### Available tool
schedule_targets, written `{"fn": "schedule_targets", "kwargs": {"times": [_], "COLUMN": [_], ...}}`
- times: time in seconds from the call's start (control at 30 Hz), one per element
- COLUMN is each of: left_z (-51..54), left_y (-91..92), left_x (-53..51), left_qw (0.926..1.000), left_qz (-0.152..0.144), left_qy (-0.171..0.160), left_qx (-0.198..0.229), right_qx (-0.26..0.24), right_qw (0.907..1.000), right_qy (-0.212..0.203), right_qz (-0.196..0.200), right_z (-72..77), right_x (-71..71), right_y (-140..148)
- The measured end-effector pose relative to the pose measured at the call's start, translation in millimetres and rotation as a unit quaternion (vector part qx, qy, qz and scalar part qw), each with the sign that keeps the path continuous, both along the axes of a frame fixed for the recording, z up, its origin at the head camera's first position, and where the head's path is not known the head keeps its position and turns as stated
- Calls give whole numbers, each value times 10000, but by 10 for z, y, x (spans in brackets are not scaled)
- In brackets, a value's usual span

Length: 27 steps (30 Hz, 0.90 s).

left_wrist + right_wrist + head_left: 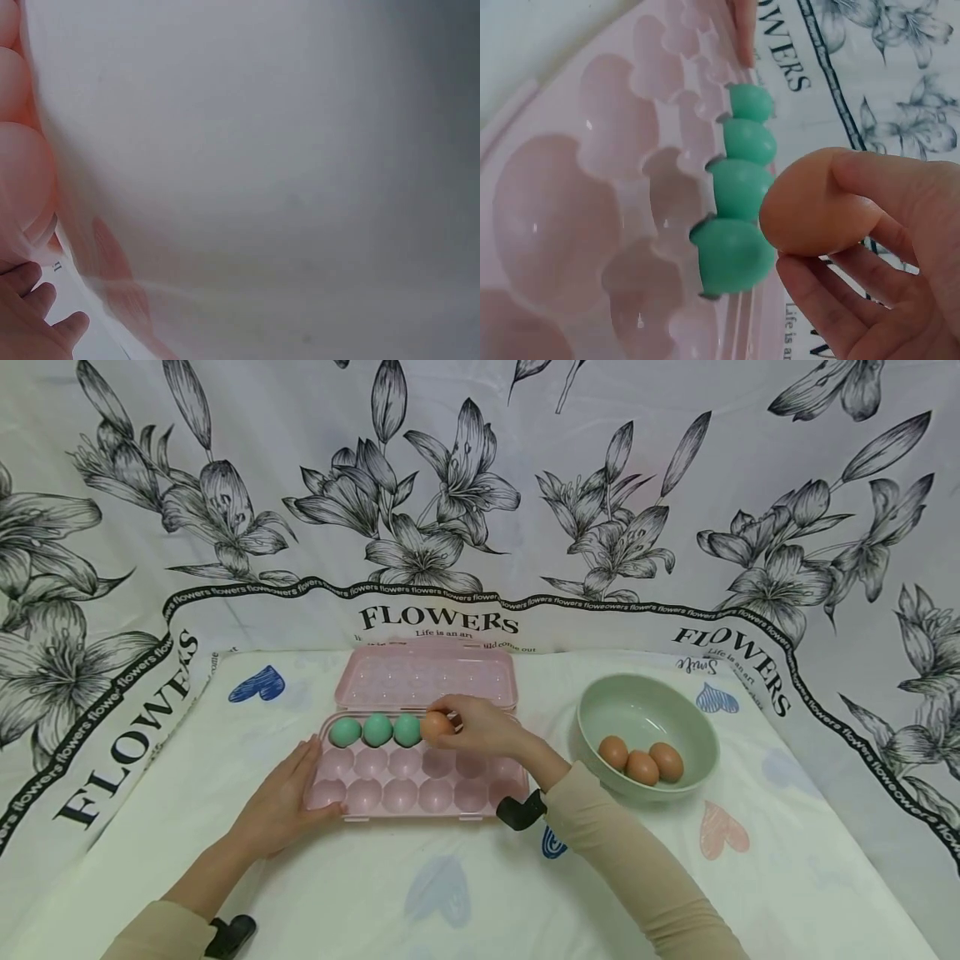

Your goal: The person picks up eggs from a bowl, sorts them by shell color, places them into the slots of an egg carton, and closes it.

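- Hearts dot the white counter (pixel 337 893)
- Flowered fabric (pixel 525 547) hangs behind
- Right fingers (pixel 821 304) pinch a brown egg (pixel 810 206)
- Left fingers (pixel 294 762), spread, touch pink carton (pixel 401 795)

I see free room for a hand above most of the front two rows of the pink plastic egg tray (pixel 401 795) and over the white heart-printed cloth (pixel 345 893) before it. Green egg-shaped pieces (pixel 378 729), the right hand (pixel 483 727) pinching a brown egg (pixel 435 727), and the raised pink lid (pixel 426 680) crowd the back; the left hand (pixel 279 802) blocks the left end, and the beige-sleeved right forearm (pixel 622 852) crosses the gap toward the round pale-green bowl (pixel 637 714).
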<state>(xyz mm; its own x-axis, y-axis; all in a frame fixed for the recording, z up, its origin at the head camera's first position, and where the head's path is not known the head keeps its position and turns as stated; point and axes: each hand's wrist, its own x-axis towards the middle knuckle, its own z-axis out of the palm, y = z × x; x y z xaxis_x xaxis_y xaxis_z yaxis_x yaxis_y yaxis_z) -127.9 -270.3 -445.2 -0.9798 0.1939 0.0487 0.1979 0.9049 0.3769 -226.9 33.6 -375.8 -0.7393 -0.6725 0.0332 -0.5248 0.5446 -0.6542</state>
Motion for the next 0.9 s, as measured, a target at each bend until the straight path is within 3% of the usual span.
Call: {"fn": "schedule_targets", "kwargs": {"times": [0.67, 0.9], "left_z": [-33, -27], "left_y": [-7, -12], "left_x": [-15, 4], "left_qw": [9999, 9999], "left_qz": [-58, -76], "left_qy": [60, 113], "left_qx": [83, 83], "right_qx": [-146, 1], "right_qw": [9997, 9999], "right_qy": [-177, 108], "right_qz": [-41, -50], "right_z": [-63, -111], "right_x": [80, 97], "right_y": [-644, -821]}}
